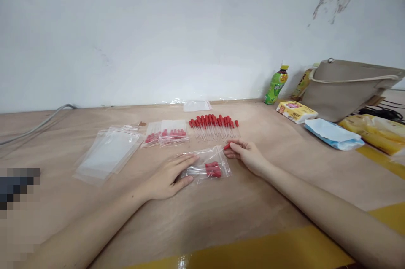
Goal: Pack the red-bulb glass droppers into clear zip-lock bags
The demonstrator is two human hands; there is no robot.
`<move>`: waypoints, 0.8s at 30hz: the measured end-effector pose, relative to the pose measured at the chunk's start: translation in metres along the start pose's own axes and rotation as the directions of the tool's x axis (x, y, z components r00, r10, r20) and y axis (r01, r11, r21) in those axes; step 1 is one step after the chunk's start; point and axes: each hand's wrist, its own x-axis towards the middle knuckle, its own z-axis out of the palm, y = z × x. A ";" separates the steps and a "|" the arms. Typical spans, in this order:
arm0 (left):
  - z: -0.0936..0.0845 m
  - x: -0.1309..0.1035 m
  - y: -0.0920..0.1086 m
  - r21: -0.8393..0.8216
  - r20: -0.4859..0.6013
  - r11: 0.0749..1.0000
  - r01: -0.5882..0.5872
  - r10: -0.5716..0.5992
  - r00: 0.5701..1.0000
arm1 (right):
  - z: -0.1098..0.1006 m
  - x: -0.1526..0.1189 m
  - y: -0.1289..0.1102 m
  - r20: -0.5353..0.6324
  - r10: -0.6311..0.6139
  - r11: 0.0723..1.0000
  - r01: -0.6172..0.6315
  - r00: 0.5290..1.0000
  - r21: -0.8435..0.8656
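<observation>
A clear zip bag [202,157] lies in front of me with a few red-capped glass droppers [213,169] inside. My left hand [171,176] rests on the bag's left end, fingers apart. At the bag's right end, my right hand [245,153] pinches the red bulb of a dropper [227,146]; its glass part is hard to make out. Behind the bag lies a row of several loose red-bulbed droppers [213,121], tips toward me. Left of them are filled bags [167,133] with red bulbs inside. Flat clear bags [109,153] are stacked farther left.
A small clear bag [197,106] lies near the wall. At the right are a green bottle [276,85], a yellow tissue pack [296,111], a blue-white pack [333,133], a yellow package [376,132] and a grey bag [344,90]. A cable [47,119] runs at the left.
</observation>
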 end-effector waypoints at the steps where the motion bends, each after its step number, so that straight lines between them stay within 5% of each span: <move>1: 0.000 0.000 0.000 -0.004 -0.003 1.000 -0.005 0.005 1.000 | -0.001 0.000 -0.001 0.041 -0.002 0.998 0.005 0.999 -0.070; 6: -0.001 0.000 0.001 0.000 0.011 1.000 0.002 -0.002 1.000 | -0.007 -0.001 -0.003 0.225 0.028 0.937 0.053 0.974 -0.346; 15: -0.002 0.001 0.001 0.005 -0.003 1.000 -0.003 0.003 1.000 | 0.006 0.005 0.018 0.186 -0.272 0.886 0.321 0.944 -0.333; 21: -0.002 0.001 0.001 0.008 0.004 1.000 -0.002 0.002 1.000 | 0.008 -0.005 0.012 0.352 -0.181 0.912 0.291 0.918 -0.290; 24: -0.001 0.002 0.000 0.003 -0.007 1.000 -0.015 0.015 1.000 | -0.002 0.005 0.001 0.278 -0.158 0.869 0.267 0.947 -0.416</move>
